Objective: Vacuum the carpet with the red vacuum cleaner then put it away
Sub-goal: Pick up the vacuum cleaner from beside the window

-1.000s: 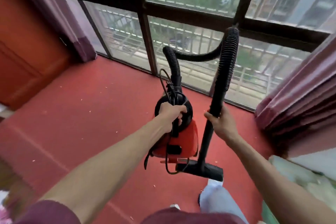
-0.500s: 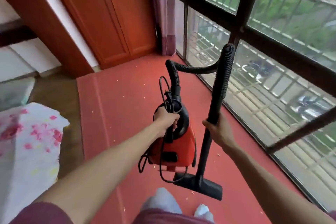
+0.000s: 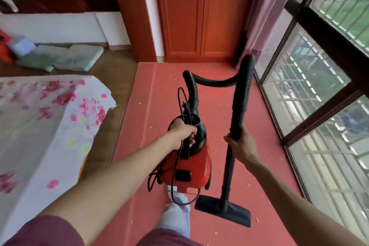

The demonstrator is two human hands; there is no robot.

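Head view looks down two outstretched arms: the left hand [image 3: 184, 133] has its fingers curled round the black top handle of the red vacuum cleaner [image 3: 191, 168], holding part of the black cord [image 3: 186, 107] against it. The right hand [image 3: 240, 146] has its fingers wrapped round the black wand [image 3: 228, 170] just below the ribbed hose [image 3: 243, 90]. The cleaner is held over the red carpet [image 3: 143, 106], its long axis running away toward the wooden cupboard [image 3: 199, 16] with the hose end farthest off, and the wand stands nearly upright just right of it, floor nozzle [image 3: 225, 213] at the bottom; whether that touches the carpet I cannot tell.
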